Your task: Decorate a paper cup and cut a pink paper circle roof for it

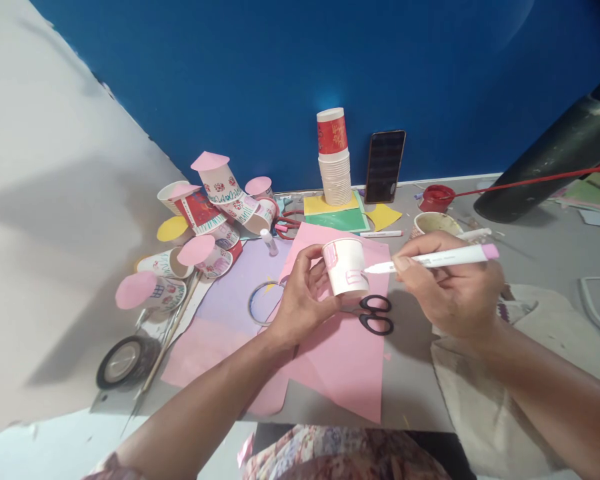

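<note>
A white paper cup [348,267] with pink drawn shapes on its side is held tilted by my left hand [307,293], whose fingers wrap its left side and base. My right hand [453,287] grips a white marker [430,259] with a pink end, its tip close to or on the cup's right side. Pink paper [347,367] lies beneath the cup on the grey table. Black-handled scissors [377,315] rest on that paper, just below the cup, their blades partly hidden.
Decorated cups [220,187] with pink tops cluster at the left, above a tape roll [123,361]. Behind stand a cup stack [335,173] and a phone [385,167]. A dark bottle [545,157] and beige cloth [480,393] are at the right.
</note>
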`<state>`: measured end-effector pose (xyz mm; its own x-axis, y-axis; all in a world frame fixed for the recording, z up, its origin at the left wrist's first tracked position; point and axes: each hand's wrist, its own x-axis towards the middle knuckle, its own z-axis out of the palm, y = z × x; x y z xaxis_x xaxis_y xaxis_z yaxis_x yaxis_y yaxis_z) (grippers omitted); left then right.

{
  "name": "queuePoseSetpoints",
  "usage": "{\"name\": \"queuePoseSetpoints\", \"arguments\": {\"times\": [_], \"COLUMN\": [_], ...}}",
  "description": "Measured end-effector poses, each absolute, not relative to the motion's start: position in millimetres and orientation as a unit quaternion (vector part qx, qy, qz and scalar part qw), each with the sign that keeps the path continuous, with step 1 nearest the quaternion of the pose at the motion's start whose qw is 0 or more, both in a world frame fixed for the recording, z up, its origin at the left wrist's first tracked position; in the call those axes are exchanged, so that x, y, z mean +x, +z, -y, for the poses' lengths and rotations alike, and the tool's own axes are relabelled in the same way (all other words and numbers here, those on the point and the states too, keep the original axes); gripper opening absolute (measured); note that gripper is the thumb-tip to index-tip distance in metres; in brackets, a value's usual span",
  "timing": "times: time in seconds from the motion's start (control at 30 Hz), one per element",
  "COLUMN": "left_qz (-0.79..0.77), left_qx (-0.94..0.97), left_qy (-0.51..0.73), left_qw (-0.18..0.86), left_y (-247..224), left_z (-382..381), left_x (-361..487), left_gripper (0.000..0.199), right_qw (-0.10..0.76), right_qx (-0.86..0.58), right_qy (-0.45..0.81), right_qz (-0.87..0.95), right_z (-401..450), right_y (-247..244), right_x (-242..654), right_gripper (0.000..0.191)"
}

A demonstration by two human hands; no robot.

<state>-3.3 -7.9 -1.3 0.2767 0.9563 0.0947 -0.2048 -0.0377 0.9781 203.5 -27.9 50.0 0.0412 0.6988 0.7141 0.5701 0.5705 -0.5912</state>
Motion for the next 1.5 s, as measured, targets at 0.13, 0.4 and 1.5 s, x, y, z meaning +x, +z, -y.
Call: {"name": "queuePoseSetpoints", "arguments": {"times": [0.13,0.4,1.5], "left_qz": [-0.352,-0.360,-0.334], "left_qx": [0.534,0.537,0.539], "left_qy": [0.485,0.488,0.500], "left_qw": [0.597,0.586,0.590], "left_y": [-3.4,2.2,-2.3], "left_z": [7.8,12.9,8.7], "left_x": [-3.2,-1.2,-3.7], "left_gripper": [0.075,0.071,0.070], "right_qw": [0.563,0.538,0.565], "right_qx": [-0.457,-0.453,-0.458], "right_qy": [0.078,0.090,0.120], "right_qz": [0.685,0.705,0.676], "right_z": [29.2,30.0,28.6], "right_y": [49.1,44.4,46.4], "right_x": [201.6,202.3,204.7], "right_gripper": [0.013,0.013,0.011]}}
